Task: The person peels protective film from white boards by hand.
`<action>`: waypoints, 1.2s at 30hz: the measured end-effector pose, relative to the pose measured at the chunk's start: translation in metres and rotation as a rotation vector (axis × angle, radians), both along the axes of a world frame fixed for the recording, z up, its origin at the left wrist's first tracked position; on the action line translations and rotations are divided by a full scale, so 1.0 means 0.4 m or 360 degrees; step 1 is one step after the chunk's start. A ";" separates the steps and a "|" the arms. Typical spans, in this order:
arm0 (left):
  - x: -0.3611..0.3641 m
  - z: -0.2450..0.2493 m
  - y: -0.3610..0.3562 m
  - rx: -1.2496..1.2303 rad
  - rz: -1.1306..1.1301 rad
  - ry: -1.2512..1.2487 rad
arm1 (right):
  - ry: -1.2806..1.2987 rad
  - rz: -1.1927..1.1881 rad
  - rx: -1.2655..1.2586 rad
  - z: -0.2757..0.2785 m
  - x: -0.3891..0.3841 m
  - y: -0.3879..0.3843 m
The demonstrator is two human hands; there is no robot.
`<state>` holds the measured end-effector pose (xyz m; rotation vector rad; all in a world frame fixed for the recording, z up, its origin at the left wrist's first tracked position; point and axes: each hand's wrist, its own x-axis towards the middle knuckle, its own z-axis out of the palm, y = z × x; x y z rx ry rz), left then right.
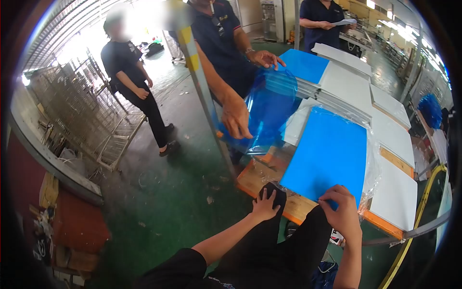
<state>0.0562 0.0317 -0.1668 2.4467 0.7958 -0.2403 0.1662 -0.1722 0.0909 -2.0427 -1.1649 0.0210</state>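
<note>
A bright blue sheet (327,149) lies on a stack over the wooden pallet, with clear plastic wrap around its edges. My right hand (340,204) pinches the near edge of this sheet, close to its lower right corner. Resting on my knee, my left hand (265,206) has its fingers spread and holds nothing. Across the stack, a co-worker's two hands hold a translucent blue film (272,103), which hangs curved beside the blue sheet.
White panels (392,200) are stacked on the pallet (298,209) at the right. A metal post (199,82) stands left of the co-worker. Another person (130,72) stands at the left, near a wire rack (72,101). A third person (322,24) holds papers behind the stacks.
</note>
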 end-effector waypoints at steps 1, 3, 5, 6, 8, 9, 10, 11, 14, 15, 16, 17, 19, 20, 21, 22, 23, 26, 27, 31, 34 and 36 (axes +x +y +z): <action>-0.007 0.033 -0.007 -0.0091 -0.0069 0.0112 | -0.0018 0.0006 -0.0015 0.001 -0.002 0.002; -0.016 0.115 -0.019 -0.0275 -0.0215 0.0329 | -0.0056 0.0011 -0.0041 -0.001 -0.004 0.006; -0.028 0.199 -0.032 -0.0564 -0.0378 0.0115 | -0.0083 0.0051 -0.0030 -0.008 0.002 0.009; -0.029 0.207 -0.034 -0.0901 -0.0449 -0.0075 | -0.0096 0.0066 -0.0026 -0.010 0.003 0.009; -0.025 0.223 -0.045 -0.1302 -0.0569 -0.0356 | -0.0133 0.0092 -0.0044 -0.011 0.001 0.010; -0.025 0.253 -0.062 -0.1368 -0.0620 -0.0441 | -0.0151 0.0103 -0.0054 -0.011 0.000 0.009; -0.023 0.284 -0.077 -0.1432 -0.0672 -0.0526 | -0.0203 0.0112 -0.0083 -0.012 -0.001 0.009; -0.016 0.314 -0.085 -0.1527 -0.0661 -0.0569 | -0.0255 0.0120 -0.0111 -0.014 -0.002 0.010; 0.004 0.391 -0.107 -0.1759 -0.0603 -0.0709 | -0.0397 0.0069 -0.0191 -0.029 -0.007 0.010; 0.006 0.411 -0.114 -0.1800 -0.0562 -0.0764 | -0.0444 0.0042 -0.0215 -0.032 -0.007 0.011; 0.009 0.429 -0.120 -0.1841 -0.0520 -0.0819 | -0.0416 0.0019 -0.0217 -0.030 -0.007 0.011; 0.009 0.447 -0.125 -0.1863 -0.0482 -0.0783 | -0.0387 -0.0004 -0.0218 -0.027 -0.007 0.013; 0.006 0.485 -0.131 -0.1903 -0.0405 -0.0711 | -0.0330 -0.0067 -0.0168 -0.017 -0.004 0.015; 0.004 0.508 -0.127 -0.1898 -0.0440 -0.0611 | -0.0301 -0.0105 -0.0119 -0.008 -0.001 0.014; 0.003 0.536 -0.119 -0.1892 -0.0475 -0.0513 | -0.0272 -0.0143 -0.0070 0.004 0.004 0.014; 0.005 0.561 -0.115 -0.1885 -0.0510 -0.0412 | -0.0258 -0.0126 -0.0044 0.022 0.010 0.012; 0.011 0.581 -0.118 -0.1965 -0.0435 -0.0515 | -0.0242 -0.0110 -0.0018 0.045 0.018 0.008; 0.048 0.605 -0.128 -0.2203 -0.0256 -0.0818 | -0.0253 -0.0059 -0.0054 0.106 0.031 -0.002; 0.062 0.605 -0.143 -0.2261 -0.0198 -0.0964 | -0.0272 -0.0041 -0.0084 0.125 0.033 -0.001; 0.131 0.581 -0.205 -0.2387 -0.0061 -0.1451 | -0.0141 0.0035 -0.0061 0.164 0.023 0.014; 0.144 0.562 -0.236 -0.2377 0.0017 -0.1711 | -0.0203 0.0064 -0.0012 0.158 0.022 0.020; 0.122 0.553 -0.229 -0.2326 -0.0005 -0.1631 | -0.0191 -0.0007 0.0094 0.143 0.028 0.027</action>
